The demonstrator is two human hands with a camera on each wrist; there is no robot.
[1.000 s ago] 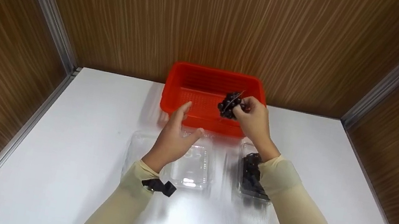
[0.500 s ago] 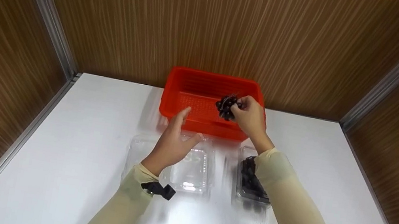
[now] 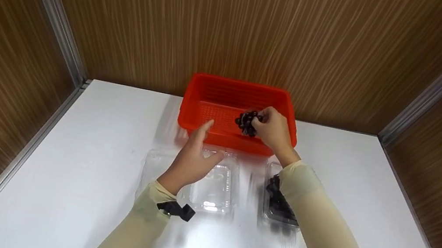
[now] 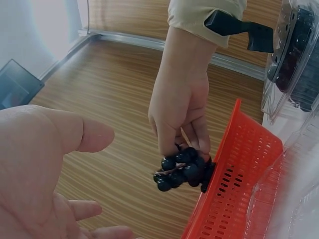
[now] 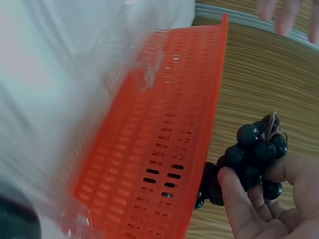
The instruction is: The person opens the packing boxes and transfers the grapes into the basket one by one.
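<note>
My right hand (image 3: pixel 272 130) holds a small bunch of dark grapes (image 3: pixel 245 122) over the inside of the red perforated basket (image 3: pixel 208 91) at the back of the table. In the left wrist view the grapes (image 4: pixel 182 169) hang from pinching fingers (image 4: pixel 167 137) beside the basket wall (image 4: pixel 234 189); the right wrist view shows the grapes (image 5: pixel 251 157) against my fingertips (image 5: pixel 234 199). My left hand (image 3: pixel 194 155) hovers with relaxed fingers above an open clear plastic clamshell (image 3: pixel 213 189), holding nothing. A second clamshell (image 3: pixel 279 206) with dark grapes lies under my right forearm.
The white table (image 3: pixel 63 170) is enclosed by wood-grain walls (image 3: pixel 236 24) at the back and both sides, with metal strips (image 3: pixel 52 13) in the corners. The basket stands against the back wall. A black strap (image 3: pixel 176 209) sits on my left wrist.
My right hand has carried the grape bunch lower and slightly left, down into the basket. The left hand has stayed above the clear clamshell.
</note>
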